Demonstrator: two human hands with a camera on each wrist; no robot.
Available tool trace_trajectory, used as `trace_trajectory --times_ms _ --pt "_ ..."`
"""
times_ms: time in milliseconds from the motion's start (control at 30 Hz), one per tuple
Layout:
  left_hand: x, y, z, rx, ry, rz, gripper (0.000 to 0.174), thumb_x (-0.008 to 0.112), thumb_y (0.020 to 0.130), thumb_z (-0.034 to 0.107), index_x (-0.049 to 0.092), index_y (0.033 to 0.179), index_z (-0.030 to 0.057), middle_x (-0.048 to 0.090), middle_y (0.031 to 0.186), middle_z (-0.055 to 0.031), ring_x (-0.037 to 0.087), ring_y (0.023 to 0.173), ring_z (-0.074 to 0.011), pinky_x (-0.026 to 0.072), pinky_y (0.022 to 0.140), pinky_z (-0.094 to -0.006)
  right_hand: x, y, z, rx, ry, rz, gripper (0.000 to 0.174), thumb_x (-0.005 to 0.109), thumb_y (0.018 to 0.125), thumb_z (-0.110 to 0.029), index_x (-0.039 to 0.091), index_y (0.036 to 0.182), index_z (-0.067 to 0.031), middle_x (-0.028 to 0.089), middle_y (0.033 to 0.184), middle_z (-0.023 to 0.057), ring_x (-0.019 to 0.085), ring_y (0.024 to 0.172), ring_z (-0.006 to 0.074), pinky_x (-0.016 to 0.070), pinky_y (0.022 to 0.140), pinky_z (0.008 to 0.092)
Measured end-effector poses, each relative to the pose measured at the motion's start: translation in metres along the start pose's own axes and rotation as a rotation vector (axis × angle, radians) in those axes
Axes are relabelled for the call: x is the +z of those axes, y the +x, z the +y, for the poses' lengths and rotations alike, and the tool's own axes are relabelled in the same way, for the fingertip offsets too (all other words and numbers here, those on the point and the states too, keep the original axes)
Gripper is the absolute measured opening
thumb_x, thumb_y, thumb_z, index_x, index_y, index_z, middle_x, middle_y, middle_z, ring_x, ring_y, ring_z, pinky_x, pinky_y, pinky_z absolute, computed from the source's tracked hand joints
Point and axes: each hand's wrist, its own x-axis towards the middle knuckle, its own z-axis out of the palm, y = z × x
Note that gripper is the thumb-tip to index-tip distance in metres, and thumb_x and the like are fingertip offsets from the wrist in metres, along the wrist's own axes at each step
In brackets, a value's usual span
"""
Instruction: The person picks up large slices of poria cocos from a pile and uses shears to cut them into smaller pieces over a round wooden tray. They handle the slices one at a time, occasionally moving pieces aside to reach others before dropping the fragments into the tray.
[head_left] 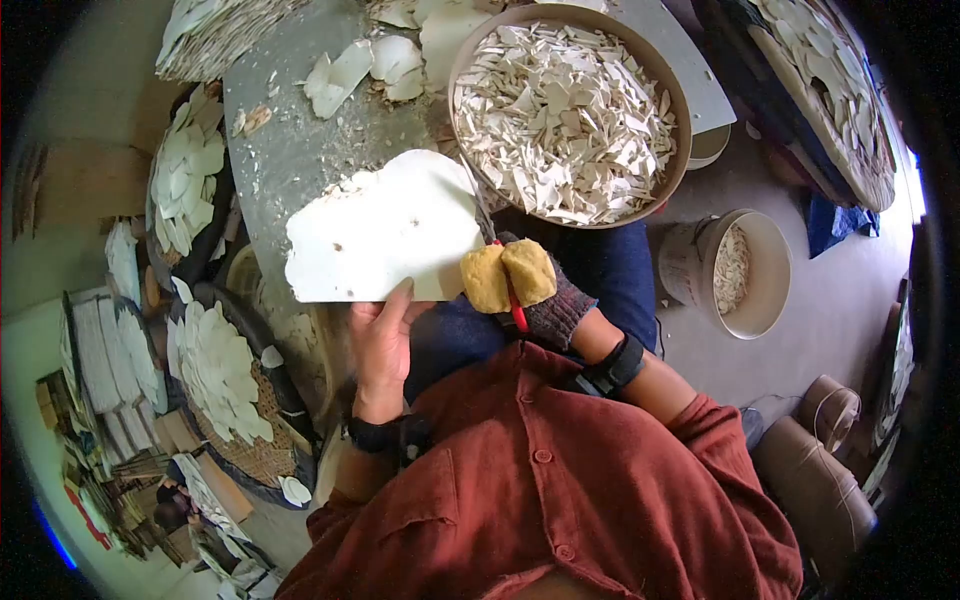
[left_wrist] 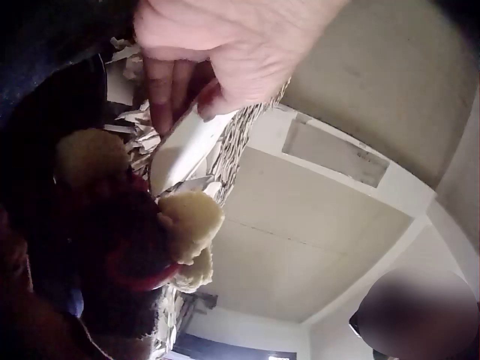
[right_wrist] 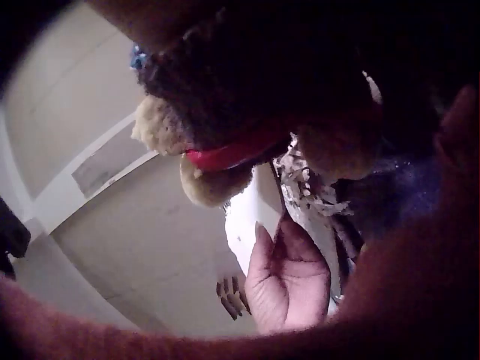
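Observation:
A large flat white shell piece (head_left: 385,230) is held over the lap by my bare left hand (head_left: 383,335), thumb on top at its lower edge, fingers under it. In the left wrist view the left hand (left_wrist: 225,52) pinches the thin white piece (left_wrist: 184,146) edge-on. My right hand (head_left: 520,285) wears a dark glove with yellow padded fingertips and grips red-handled shears (head_left: 512,300) at the piece's right edge. The right wrist view shows the gloved right hand (right_wrist: 225,127) on the red handle (right_wrist: 225,156) and the left hand (right_wrist: 289,277) under the white piece (right_wrist: 255,214).
A round basket (head_left: 680,120) full of white shell offcuts stands ahead on a grey worktop (head_left: 290,150) with loose pieces. Woven trays of cut white pieces (head_left: 215,365) lie at the left. A small bucket (head_left: 745,275) and another tray (head_left: 830,90) are at the right.

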Motion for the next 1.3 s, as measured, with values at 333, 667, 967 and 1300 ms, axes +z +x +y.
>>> trace_trajectory --times_ms 333,667,967,1300 --pt "0.021 0.014 -0.018 0.376 0.096 0.242 0.056 0.055 0.081 -0.004 0.027 0.130 0.0032 0.046 0.121 -0.0152 0.052 0.105 -0.0226 0.0483 0.084 -0.0341 0.000 -0.002 -0.019 0.474 0.728 -0.055 0.029 0.063 0.081 -0.031 0.060 0.097 -0.0070 0.062 0.085 0.0064 0.060 0.080 0.0203 0.0485 0.069 0.0322" --pt "0.015 0.017 0.004 0.242 0.090 0.093 0.067 0.055 0.078 -0.007 0.019 0.134 0.0018 0.035 0.131 -0.0134 0.039 0.118 -0.0209 0.0316 0.100 -0.0353 -0.014 0.011 -0.032 -0.097 -0.322 -0.127 0.032 0.066 0.068 -0.020 0.060 0.097 -0.0074 0.063 0.091 0.0115 0.059 0.086 0.0282 0.0476 0.073 0.0349" --pt "-0.004 0.023 0.001 0.191 0.068 0.044 0.068 0.056 0.078 -0.005 0.019 0.134 0.0016 0.035 0.132 -0.0138 0.038 0.119 -0.0214 0.0319 0.100 -0.0355 -0.012 0.008 -0.042 0.167 0.036 -0.116 0.026 0.052 0.085 -0.028 0.062 0.094 -0.0066 0.064 0.088 0.0101 0.061 0.082 0.0242 0.0484 0.073 0.0317" --pt "-0.009 0.028 0.012 0.176 0.080 0.001 0.066 0.053 0.079 -0.006 0.020 0.136 0.0013 0.037 0.132 -0.0143 0.041 0.119 -0.0239 0.0355 0.098 -0.0357 -0.004 0.009 -0.023 0.132 0.503 -0.081 0.029 0.051 0.087 -0.030 0.061 0.092 -0.0037 0.064 0.090 0.0088 0.060 0.082 0.0185 0.0476 0.073 0.0299"
